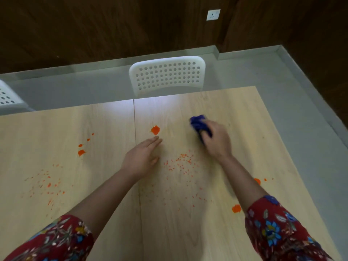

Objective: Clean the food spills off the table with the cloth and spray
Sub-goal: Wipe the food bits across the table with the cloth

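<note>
Cloth (197, 123), dark blue and bunched, sits on the pale wooden worktop (188, 232) right of centre. The right grip (218, 140) is curled over it, grasping it against the surface; both are blurred. The left grip (143, 155) is released, with fingers straight and together, holding nothing. Whether it touches the worktop cannot be told. Its fingertips are near a round orange blob (155, 130) but apart from it. Fine orange specks (180, 162) lie scattered between the two forearms. More orange drops (81, 152) mark the left half, and another blob (236, 208) lies beside the right sleeve (278, 230), red with flowers. A white perforated chair (167, 76) stands at the far edge.
</note>
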